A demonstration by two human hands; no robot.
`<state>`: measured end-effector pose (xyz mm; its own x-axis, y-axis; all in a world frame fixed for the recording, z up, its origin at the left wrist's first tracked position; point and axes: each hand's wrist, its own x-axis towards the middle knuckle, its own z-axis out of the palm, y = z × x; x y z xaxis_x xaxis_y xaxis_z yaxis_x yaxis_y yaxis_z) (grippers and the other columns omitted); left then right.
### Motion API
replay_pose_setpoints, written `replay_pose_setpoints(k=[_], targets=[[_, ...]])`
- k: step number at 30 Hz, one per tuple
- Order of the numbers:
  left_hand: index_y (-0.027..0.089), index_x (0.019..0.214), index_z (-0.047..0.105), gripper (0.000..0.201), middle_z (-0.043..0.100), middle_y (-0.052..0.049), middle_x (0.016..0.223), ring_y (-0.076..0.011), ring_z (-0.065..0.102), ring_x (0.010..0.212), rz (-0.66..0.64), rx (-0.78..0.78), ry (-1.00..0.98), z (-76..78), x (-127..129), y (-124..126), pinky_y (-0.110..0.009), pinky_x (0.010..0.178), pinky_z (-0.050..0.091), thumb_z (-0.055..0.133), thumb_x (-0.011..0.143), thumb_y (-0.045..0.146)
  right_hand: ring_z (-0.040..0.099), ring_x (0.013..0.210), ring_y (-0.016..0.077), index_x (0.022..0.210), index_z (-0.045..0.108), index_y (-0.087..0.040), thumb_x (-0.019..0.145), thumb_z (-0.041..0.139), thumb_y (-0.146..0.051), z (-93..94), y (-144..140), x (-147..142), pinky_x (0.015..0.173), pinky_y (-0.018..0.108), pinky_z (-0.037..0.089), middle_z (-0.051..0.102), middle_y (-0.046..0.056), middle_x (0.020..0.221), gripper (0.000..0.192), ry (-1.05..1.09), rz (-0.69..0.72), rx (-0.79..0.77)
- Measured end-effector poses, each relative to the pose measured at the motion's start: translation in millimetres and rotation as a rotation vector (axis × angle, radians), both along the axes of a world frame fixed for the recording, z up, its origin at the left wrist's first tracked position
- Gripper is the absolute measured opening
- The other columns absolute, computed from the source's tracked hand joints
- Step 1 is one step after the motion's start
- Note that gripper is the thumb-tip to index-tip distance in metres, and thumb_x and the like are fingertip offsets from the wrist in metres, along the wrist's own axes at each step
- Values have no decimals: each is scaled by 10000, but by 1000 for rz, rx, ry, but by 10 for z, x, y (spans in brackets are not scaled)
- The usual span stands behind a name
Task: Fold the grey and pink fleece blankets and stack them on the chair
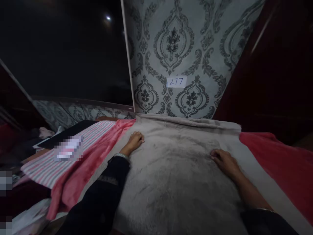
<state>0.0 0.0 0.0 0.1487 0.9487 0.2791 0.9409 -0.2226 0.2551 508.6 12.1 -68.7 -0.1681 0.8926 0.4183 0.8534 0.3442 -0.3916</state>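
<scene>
A grey plush blanket [171, 169] lies spread flat in front of me, reaching back to the patterned wall. My left hand [134, 141] rests on its left part near the far edge, fingers curled loosely on the fabric. My right hand [223, 160] lies palm down on the right part, fingers spread slightly. Neither hand grips anything. Both arms wear dark sleeves, and a bangle sits at each wrist.
A pink-red blanket [276, 163] lies under the grey one and shows on both sides. A striped pink and white cloth [49, 163] lies at the left. The wall carries a paper label "277" [176, 81]. A dark panel [63, 49] fills the upper left.
</scene>
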Motion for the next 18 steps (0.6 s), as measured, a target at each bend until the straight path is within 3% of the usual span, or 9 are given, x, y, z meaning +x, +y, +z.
replay_pose_setpoints(k=[6, 11, 18], targets=[[201, 844, 587, 55, 647, -112, 993, -281, 542, 1053, -6, 135, -12, 127, 93, -100, -411, 897, 399, 567, 888, 174, 623, 859, 261, 812, 669, -243, 808, 520, -352, 14, -55, -51, 796, 392, 471, 708, 68, 875, 185, 2, -8, 58], [216, 801, 538, 107, 645, -112, 906, -278, 574, 946, -3, 236, 4, 191, 106, -90, -405, 838, 429, 528, 887, 153, 638, 958, 287, 1043, 734, -246, 827, 599, -415, 15, -78, -52, 862, 425, 480, 722, 85, 985, 306, 58, 30, 81], [248, 757, 457, 143, 599, -95, 809, -288, 567, 843, -32, 394, 5, 201, 4, 24, -418, 790, 457, 525, 873, 199, 604, 1053, 291, 1186, 729, -281, 853, 640, -362, 120, -121, -115, 927, 443, 468, 695, 90, 1093, 354, 1, 63, 69]])
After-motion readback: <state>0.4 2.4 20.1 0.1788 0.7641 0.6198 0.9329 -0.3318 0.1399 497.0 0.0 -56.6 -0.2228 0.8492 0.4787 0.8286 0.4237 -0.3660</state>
